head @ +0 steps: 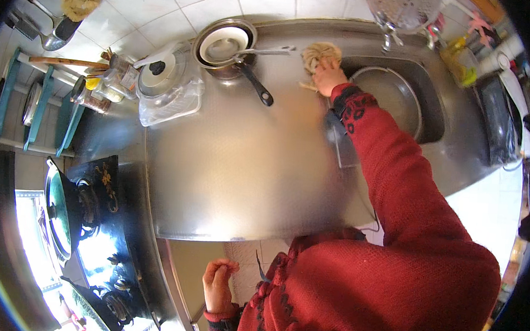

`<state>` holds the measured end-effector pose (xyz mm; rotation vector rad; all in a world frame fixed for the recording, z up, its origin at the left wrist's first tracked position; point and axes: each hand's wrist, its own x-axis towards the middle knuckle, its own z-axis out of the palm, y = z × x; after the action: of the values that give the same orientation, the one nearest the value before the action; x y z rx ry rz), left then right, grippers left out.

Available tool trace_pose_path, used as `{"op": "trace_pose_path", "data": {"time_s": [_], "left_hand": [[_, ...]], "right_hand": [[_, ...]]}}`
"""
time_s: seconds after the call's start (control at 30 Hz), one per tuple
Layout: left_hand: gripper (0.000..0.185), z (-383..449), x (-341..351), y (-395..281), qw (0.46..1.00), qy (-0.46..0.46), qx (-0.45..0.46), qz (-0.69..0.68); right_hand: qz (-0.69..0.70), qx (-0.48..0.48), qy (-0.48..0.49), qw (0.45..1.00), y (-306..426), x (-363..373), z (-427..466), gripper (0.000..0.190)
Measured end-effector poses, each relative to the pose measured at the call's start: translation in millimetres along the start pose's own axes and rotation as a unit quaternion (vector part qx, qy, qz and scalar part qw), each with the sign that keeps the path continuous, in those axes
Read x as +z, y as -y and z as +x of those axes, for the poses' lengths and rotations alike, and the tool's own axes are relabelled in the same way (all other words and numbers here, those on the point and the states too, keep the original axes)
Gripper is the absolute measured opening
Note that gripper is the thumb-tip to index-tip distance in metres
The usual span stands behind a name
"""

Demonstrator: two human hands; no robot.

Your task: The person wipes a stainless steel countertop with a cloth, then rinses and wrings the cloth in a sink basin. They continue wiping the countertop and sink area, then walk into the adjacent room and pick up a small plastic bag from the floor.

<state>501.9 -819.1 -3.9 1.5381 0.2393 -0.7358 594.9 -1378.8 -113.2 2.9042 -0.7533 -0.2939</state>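
My right hand reaches across the stainless steel counter and presses on a crumpled beige cloth at the upper left corner of the sink. Its fingers are partly closed on the cloth. A red knitted sleeve covers the arm, which passes in front of the sink's near left side. In the sink sits a large round metal basin. My left hand hangs below the counter's front edge with fingers curled, and nothing can be made out in it.
Nested bowls and a pan with a black handle stand by the tiled wall. Left of them are a lidded pot in clear plastic and several jars. A gas stove with a lidded wok is at left. A colander hangs above the sink.
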Motion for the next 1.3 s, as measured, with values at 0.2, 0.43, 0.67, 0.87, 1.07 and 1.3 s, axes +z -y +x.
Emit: {"op": "trace_pose_path", "data": {"time_s": [0.2, 0.43, 0.67, 0.87, 1.07, 1.3], "left_hand": [[0.015, -4.6, 3.3, 23.7, 0.992, 0.115, 0.037, -0.026], [0.015, -22.7, 12.9, 48.1, 0.980, 0.193, 0.029, -0.033], [0.014, -55.7, 18.8, 53.3, 0.985, 0.157, 0.065, -0.034], [0.013, -76.9, 72.0, 71.3, 0.988, 0.130, 0.074, -0.028], [0.012, -96.9, 163.6, 78.0, 0.986, 0.155, 0.065, 0.021], [0.013, -120.3, 223.3, 85.4, 0.983, 0.158, 0.062, 0.075]], "right_hand": [[0.007, -0.039, -0.087, 0.995, 45.1, 9.7, -144.7, 0.045], [0.076, -0.102, -0.168, 0.978, 54.0, 18.6, -294.9, 0.045], [0.077, -0.011, -0.156, 0.985, -33.7, 46.8, -339.6, 0.046], [0.061, 0.100, -0.096, 0.988, -140.0, 66.9, -370.9, 0.048], [0.077, 0.205, -0.039, 0.975, -271.4, 89.7, -405.2, 0.050], [0.053, 0.286, -0.011, 0.957, -391.3, 134.2, -440.8, 0.049]]}}
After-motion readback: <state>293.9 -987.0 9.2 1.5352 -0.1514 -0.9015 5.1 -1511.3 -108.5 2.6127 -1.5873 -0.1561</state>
